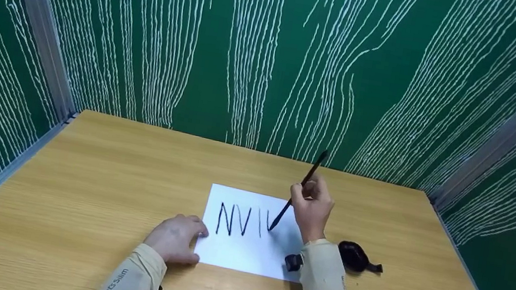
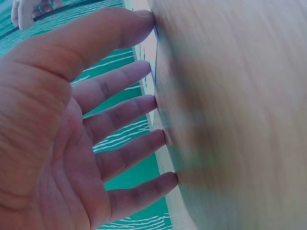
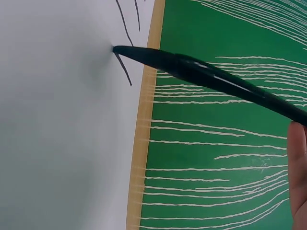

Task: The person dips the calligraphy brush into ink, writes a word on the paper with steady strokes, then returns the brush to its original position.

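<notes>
My right hand (image 1: 312,207) pinches a slim black brush (image 1: 307,177) above the white sheet of paper (image 1: 246,261). The brush's pointed tip touches the paper at the lower end of a slanting black stroke, which also shows in the right wrist view beside the brush (image 3: 211,74). Black strokes (image 1: 239,220) resembling N, V, I and a single slant run across the sheet. At the paper's left edge rests my left hand (image 1: 175,239), its fingers spread and nearly straight, fingertips down on the table and paper edge. In the left wrist view the left hand (image 2: 72,129) holds nothing.
A dark glossy oval object with a short tail (image 1: 354,256) lies right of the right forearm. Beside that sleeve, over the paper, is a small black piece (image 1: 293,263). Green panels with white wavy lines (image 1: 210,56) border the wooden table (image 1: 104,183).
</notes>
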{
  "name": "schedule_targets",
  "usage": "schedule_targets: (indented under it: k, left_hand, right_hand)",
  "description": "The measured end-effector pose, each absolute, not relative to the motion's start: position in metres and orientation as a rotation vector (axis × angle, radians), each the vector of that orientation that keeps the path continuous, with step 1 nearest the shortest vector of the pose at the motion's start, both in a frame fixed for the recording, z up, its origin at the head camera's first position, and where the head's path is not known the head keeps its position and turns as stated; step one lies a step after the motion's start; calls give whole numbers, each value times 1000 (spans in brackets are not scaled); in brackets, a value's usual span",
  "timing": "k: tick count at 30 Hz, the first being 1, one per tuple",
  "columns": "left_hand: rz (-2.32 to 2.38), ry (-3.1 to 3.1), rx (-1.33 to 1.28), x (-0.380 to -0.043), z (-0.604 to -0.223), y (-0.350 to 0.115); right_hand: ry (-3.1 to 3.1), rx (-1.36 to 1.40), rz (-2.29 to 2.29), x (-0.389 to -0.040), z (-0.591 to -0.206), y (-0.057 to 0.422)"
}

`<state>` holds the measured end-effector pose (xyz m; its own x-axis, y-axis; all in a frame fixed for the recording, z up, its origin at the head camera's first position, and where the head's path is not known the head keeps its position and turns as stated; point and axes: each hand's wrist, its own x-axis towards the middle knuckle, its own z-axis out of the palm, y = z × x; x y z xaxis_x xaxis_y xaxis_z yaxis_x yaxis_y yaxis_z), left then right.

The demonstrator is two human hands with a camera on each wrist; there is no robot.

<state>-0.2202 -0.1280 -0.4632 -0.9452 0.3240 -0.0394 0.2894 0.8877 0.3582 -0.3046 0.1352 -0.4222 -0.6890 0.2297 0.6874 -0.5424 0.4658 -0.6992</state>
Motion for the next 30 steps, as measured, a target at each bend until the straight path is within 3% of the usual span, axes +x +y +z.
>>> schedule_targets:
  k: [30]
  left_hand:
    - [577, 2957, 484, -219, -463, -128]
  right_hand:
    - [-1812, 236, 1323, -306, -418, 140]
